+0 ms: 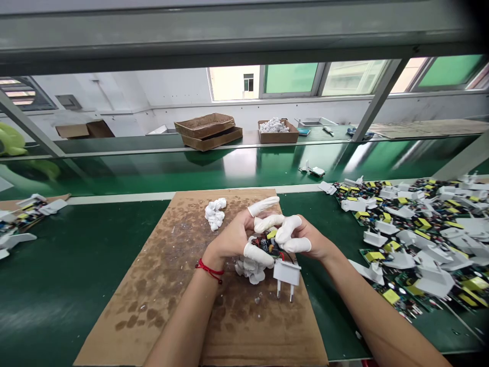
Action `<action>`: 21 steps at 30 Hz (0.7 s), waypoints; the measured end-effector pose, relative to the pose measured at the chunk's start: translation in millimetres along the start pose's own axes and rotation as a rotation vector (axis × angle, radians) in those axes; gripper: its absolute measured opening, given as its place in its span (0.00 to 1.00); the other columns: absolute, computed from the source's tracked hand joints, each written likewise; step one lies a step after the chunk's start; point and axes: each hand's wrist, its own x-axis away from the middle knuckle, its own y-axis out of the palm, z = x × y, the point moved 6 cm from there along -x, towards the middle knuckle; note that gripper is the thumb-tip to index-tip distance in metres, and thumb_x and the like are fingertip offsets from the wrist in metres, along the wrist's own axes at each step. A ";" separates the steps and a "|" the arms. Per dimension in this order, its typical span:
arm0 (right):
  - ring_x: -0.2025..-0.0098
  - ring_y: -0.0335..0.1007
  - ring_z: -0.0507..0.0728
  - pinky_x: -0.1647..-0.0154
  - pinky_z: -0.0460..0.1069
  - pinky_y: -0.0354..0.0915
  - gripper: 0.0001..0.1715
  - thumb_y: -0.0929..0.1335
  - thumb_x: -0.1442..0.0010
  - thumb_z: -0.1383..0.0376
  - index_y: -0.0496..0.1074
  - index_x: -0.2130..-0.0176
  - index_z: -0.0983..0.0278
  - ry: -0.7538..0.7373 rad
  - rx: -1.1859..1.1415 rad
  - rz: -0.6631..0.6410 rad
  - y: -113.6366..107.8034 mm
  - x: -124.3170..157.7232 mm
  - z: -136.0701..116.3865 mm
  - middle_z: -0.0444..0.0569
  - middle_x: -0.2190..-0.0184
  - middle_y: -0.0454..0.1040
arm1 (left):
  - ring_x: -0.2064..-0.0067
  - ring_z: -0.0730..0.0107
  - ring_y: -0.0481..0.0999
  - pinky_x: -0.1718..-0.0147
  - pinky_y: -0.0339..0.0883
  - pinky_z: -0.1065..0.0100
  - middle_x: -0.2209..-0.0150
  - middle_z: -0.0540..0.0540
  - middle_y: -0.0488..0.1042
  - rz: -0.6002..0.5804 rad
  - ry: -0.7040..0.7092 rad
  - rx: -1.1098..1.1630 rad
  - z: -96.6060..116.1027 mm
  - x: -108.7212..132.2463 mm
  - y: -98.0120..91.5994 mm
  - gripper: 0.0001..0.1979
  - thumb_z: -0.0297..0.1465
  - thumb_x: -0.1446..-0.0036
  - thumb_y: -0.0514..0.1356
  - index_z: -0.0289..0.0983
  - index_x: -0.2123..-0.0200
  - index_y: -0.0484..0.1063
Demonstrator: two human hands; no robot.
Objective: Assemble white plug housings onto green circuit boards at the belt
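Two hands (233, 235) (307, 239) around one charger board (266, 245)

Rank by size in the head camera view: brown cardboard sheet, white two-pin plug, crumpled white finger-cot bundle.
Largest: brown cardboard sheet. Then white two-pin plug and crumpled white finger-cot bundle, which look too alike to rank.

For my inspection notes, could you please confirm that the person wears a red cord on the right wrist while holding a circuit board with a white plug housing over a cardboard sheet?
Not quite: the head view shows the red cord at the wrist of the left hand, not the right; the rest stands.
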 end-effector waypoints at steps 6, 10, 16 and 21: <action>0.58 0.73 0.55 0.57 0.51 0.67 0.08 0.75 0.51 0.62 0.79 0.66 0.56 -0.015 -0.003 0.053 -4.3 -1.1 4.2 0.48 0.59 0.78 | 0.45 0.50 0.70 0.48 0.64 0.58 0.45 0.37 0.69 -0.015 0.026 0.029 1.9 -2.5 1.8 0.58 0.18 0.75 0.73 0.44 0.37 0.55; 0.60 0.73 0.54 0.58 0.50 0.66 0.08 0.76 0.53 0.61 0.79 0.68 0.57 -0.005 -0.030 0.047 -2.9 -1.3 5.0 0.49 0.55 0.77 | 0.44 0.51 0.68 0.47 0.64 0.60 0.43 0.38 0.67 0.011 0.013 -0.060 5.6 -2.6 4.0 0.57 0.18 0.75 0.73 0.44 0.38 0.57; 0.47 0.68 0.60 0.47 0.56 0.62 0.06 0.74 0.50 0.61 0.79 0.68 0.57 0.022 -0.040 0.025 -1.2 1.5 6.5 0.50 0.52 0.75 | 0.48 0.52 0.71 0.51 0.67 0.62 0.44 0.39 0.68 0.001 -0.023 -0.100 3.5 -0.5 1.2 0.57 0.21 0.74 0.74 0.43 0.38 0.55; 0.43 0.64 0.59 0.43 0.57 0.57 0.12 0.72 0.46 0.64 0.77 0.59 0.53 0.070 -0.026 -0.011 1.0 5.2 6.9 0.47 0.45 0.69 | 0.50 0.53 0.73 0.59 0.71 0.66 0.45 0.39 0.68 0.001 -0.042 -0.076 -0.6 1.2 -4.9 0.58 0.23 0.72 0.73 0.44 0.37 0.52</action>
